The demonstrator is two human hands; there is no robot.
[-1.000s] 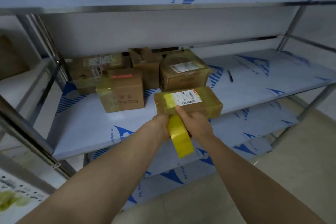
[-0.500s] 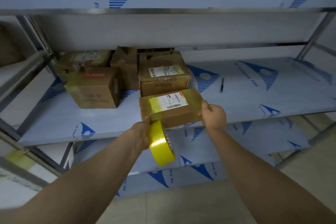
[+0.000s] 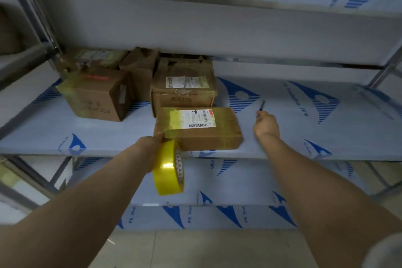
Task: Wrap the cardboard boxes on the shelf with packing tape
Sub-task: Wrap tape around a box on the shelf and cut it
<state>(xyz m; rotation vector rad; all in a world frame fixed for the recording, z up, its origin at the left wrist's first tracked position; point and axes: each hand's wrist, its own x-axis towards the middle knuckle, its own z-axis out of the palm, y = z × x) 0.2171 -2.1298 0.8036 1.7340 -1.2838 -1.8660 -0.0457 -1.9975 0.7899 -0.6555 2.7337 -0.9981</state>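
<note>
Left forearm, right forearm showing bare up to wrists. Left hand, right hand showing bare too. Pale grey blurred patch sitting in lower right corner; sleeve or not, cannot tell.

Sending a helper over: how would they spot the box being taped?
On the middle shelf, go to the front edge. The flat box there has a white barcode label, and only it has the left hand and yellow tape roll at its corner.
</note>
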